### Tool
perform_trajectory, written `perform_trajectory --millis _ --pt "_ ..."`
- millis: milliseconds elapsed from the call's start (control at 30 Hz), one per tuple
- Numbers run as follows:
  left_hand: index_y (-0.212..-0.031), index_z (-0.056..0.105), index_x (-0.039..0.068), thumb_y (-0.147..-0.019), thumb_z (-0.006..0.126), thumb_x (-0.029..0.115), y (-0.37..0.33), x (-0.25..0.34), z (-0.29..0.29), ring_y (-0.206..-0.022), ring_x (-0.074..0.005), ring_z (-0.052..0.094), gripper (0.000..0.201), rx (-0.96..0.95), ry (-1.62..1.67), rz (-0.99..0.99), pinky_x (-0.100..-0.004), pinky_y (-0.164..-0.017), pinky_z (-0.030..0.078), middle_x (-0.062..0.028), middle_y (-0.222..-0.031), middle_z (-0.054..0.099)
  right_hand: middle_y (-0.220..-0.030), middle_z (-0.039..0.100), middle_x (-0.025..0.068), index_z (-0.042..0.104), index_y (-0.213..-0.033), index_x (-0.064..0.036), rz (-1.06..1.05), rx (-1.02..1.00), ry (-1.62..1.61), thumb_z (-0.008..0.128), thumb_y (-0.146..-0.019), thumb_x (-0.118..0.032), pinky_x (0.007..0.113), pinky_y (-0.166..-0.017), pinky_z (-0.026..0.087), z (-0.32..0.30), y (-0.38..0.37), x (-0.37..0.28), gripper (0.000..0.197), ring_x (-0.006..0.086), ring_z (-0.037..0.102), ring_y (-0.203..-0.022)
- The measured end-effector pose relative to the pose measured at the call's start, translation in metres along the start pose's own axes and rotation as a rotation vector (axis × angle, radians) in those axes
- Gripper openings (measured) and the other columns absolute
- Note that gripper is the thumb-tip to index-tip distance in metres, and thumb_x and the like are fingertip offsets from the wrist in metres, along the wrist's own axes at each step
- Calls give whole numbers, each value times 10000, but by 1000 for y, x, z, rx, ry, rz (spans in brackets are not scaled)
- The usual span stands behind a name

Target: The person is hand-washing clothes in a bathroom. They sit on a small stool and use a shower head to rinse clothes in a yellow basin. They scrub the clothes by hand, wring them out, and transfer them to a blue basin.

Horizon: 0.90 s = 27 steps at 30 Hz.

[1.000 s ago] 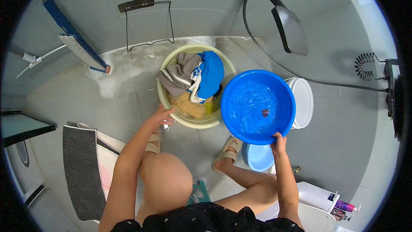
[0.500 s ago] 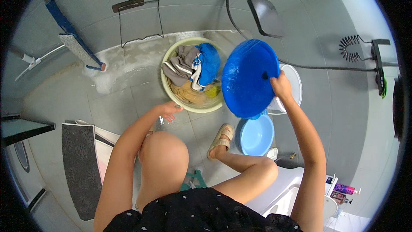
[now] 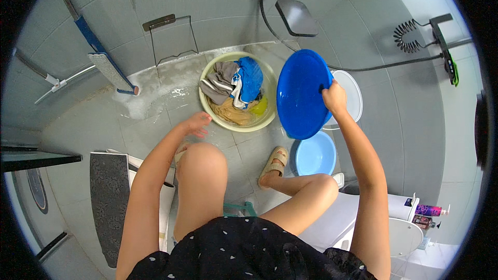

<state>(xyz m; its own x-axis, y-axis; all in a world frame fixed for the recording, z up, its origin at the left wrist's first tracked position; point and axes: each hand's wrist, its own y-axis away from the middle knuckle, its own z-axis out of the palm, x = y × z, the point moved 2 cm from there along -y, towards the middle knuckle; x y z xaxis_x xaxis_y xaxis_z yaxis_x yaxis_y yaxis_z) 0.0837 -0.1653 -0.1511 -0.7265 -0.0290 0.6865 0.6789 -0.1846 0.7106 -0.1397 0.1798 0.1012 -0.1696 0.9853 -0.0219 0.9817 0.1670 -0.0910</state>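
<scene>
My right hand [image 3: 334, 97] grips the rim of a dark blue basin [image 3: 302, 98] and holds it tilted in the air, its wet inside turned toward me. To the left of it stands a pale yellow basin [image 3: 270, 116] on the floor. In that one lie a grey-brown garment [image 3: 222, 79] with white stripes, a blue garment [image 3: 251, 80] and a tan cloth [image 3: 232, 112] in water. Something yellow-green [image 3: 261, 105] shows at its right side. My left hand [image 3: 197, 124] hovers by the yellow basin's near-left rim, fingers loosely apart, holding nothing.
A light blue basin [image 3: 315, 154] stands beside my sandalled foot, below a white bucket [image 3: 348, 99] partly hidden by the dark blue basin. Foamy water [image 3: 148, 96] wets the tiles near a mop [image 3: 111, 71]. A hose [image 3: 373, 67] crosses the right wall. A green stool [image 3: 241, 208] is under me.
The dark blue basin has tilted more steeply and shifted slightly right of the yellow basin. My left hand has drawn back a little from the yellow basin's rim. The view has shifted slightly.
</scene>
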Motion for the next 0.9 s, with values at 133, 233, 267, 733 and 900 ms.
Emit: perform_trajectory --millis 133,233,267,733,900 --pt "-1264 406 127 -866 548 379 27 30 -13 -926 -250 567 492 110 -58 85 -424 -733 500 -102 -1155 509 -689 612 224 577 -834 91 466 -149 -419 507 -665 -106 474 -462 480 4 24 52 269 349 620 -570" --pt "-1264 423 153 -872 542 367 62 86 -1 -942 -194 556 462 154 -167 160 -388 -770 477 -69 -1135 527 -588 552 118 555 -706 34 669 -180 -968 527 -650 -107 396 -346 445 44 48 110 155 247 561 -449" --pt "-1262 428 157 -876 536 362 76 107 7 -944 -176 553 450 165 -207 187 -372 -778 469 -57 -1131 534 -579 535 97 548 -712 23 719 -203 -1049 534 -649 -102 369 -342 448 57 56 123 140 226 543 -436" --pt "-1233 474 120 -868 551 314 96 179 83 -984 -151 531 420 241 -185 524 -291 -787 441 -45 -1191 511 -624 522 69 502 -804 29 789 -300 -1582 535 -689 -88 287 -340 451 41 166 104 168 171 512 -418" --pt "-1220 490 112 -850 580 261 98 184 114 -968 -158 531 409 220 -276 505 -279 -787 434 -59 -1174 509 -632 513 72 492 -805 34 818 -255 -1624 524 -703 -83 298 -352 465 33 173 108 159 174 505 -415"
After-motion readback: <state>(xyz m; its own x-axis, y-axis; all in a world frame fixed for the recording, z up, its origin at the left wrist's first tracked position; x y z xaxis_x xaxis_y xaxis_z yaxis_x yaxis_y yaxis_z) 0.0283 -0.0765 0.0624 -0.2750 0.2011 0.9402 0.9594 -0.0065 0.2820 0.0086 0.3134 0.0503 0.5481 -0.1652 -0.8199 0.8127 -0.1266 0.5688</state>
